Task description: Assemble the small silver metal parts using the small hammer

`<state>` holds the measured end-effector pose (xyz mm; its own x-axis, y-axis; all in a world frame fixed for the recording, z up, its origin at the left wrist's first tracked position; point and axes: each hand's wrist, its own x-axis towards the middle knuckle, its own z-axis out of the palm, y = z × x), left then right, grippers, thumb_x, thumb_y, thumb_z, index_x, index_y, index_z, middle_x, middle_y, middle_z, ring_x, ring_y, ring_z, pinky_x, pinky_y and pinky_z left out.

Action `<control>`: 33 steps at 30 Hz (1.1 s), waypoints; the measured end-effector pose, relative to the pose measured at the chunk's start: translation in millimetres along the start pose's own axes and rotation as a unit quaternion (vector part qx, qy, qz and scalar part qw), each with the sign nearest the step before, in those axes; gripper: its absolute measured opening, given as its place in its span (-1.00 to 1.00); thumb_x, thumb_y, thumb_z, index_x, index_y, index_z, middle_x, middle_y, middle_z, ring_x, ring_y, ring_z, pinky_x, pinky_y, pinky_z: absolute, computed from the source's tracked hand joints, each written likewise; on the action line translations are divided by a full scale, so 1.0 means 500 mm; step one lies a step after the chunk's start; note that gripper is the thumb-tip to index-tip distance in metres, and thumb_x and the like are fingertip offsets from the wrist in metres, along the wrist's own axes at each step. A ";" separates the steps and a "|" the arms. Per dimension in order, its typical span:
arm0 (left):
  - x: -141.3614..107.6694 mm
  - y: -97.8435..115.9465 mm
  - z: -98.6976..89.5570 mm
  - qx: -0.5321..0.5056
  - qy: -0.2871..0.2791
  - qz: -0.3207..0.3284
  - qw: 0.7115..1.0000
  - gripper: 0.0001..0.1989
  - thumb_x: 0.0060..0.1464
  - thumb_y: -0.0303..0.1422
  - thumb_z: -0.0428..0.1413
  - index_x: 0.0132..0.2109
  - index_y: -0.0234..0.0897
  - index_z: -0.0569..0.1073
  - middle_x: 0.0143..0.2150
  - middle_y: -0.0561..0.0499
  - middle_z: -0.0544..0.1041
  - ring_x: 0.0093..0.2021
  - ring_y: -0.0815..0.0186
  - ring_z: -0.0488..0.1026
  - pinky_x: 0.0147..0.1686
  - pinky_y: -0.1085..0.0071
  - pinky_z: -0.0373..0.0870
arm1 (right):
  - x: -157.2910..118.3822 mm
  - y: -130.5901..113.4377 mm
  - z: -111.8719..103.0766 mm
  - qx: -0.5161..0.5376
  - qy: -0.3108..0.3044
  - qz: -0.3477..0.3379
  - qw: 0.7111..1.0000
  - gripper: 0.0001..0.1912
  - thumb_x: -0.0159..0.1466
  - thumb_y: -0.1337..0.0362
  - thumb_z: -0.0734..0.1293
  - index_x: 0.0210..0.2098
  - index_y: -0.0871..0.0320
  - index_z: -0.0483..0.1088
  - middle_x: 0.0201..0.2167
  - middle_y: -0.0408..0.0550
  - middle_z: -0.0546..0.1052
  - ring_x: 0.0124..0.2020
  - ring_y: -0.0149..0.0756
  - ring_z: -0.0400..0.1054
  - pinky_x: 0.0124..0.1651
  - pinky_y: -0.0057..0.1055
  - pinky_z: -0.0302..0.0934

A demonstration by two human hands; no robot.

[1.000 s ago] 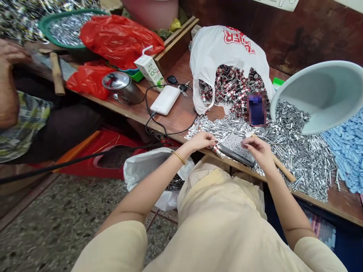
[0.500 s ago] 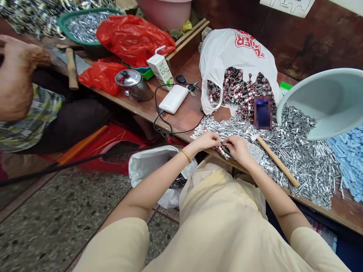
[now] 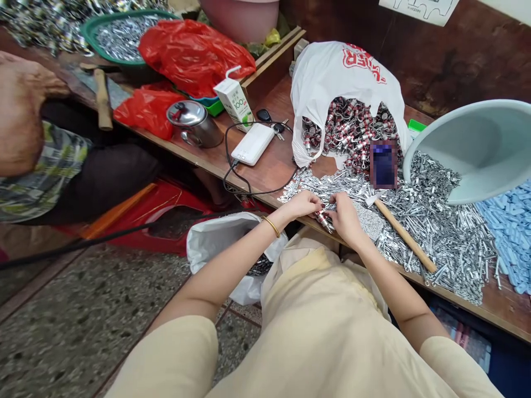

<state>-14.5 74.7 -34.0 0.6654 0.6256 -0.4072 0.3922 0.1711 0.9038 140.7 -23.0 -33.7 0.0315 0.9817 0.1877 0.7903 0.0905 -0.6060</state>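
Observation:
My left hand [image 3: 306, 204] is closed in a pinch at the table's front edge, with a gold bangle on its wrist. Its fingertips grip a small red-and-silver metal piece [image 3: 323, 219], which hangs tilted down toward my lap. Just to the right, my right hand [image 3: 345, 218] has thumb and index finger bent together close to the same piece; whatever is between those fingertips is too small to make out. Loose silver metal parts [image 3: 327, 185] lie behind both hands. A speckled grey block [image 3: 370, 222] sits beside my right hand, and a wooden-handled hammer [image 3: 404, 235] rests on the parts.
A white plastic bag [image 3: 315, 72] spills red-and-silver pieces. A grey basin [image 3: 489, 149] lies tipped near blue strips [image 3: 508, 237]. Left are a power bank [image 3: 253, 143] with cable, a metal mug [image 3: 199, 127] and a drink carton [image 3: 234, 102]. Another person's arm [image 3: 20, 110] is at far left.
My right hand has drawn slightly away from my left, its index finger lifting. More of the red-and-silver piece shows between the hands. My left hand has barely moved.

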 end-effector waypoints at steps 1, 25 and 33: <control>0.000 0.000 -0.001 0.001 0.000 0.001 1.000 -0.87 -0.13 -0.48 0.10 -0.59 -0.34 0.41 -0.65 0.13 0.37 -0.58 0.45 0.32 -0.49 0.54 0.30 | 0.003 0.000 0.000 -0.006 -0.009 -0.001 1.000 -0.76 0.21 0.46 0.22 -0.13 0.16 0.28 -0.15 0.06 0.40 -0.14 -0.14 0.26 -0.09 -0.27 0.20; -0.016 0.002 0.004 0.105 0.037 0.033 0.993 -0.87 -0.10 -0.35 0.18 -0.48 -0.34 0.53 -0.59 0.05 0.49 -0.56 0.39 0.39 -0.52 0.52 0.23 | -0.148 0.118 -0.267 -0.284 0.004 0.111 0.952 -0.71 0.44 0.21 0.14 0.01 0.17 0.38 -0.17 0.10 0.52 -0.34 -0.17 0.35 -0.35 -0.34 0.09; -0.020 0.005 0.004 0.152 0.043 0.050 0.986 -0.85 -0.09 -0.36 0.12 -0.48 -0.35 0.53 -0.60 0.07 0.46 -0.54 0.38 0.37 -0.50 0.50 0.19 | -0.148 -0.014 -0.205 -0.313 -0.110 -0.049 0.942 -0.43 0.42 0.40 0.12 0.38 -0.04 0.23 -0.31 -0.05 0.53 -0.33 -0.26 0.41 -0.39 -0.39 0.03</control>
<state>-19.2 67.4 -28.1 0.6592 0.6921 -0.2941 0.5091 -0.1229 0.8519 195.7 -113.4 36.1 -0.1344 0.9908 0.0126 0.9909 0.1345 -0.0061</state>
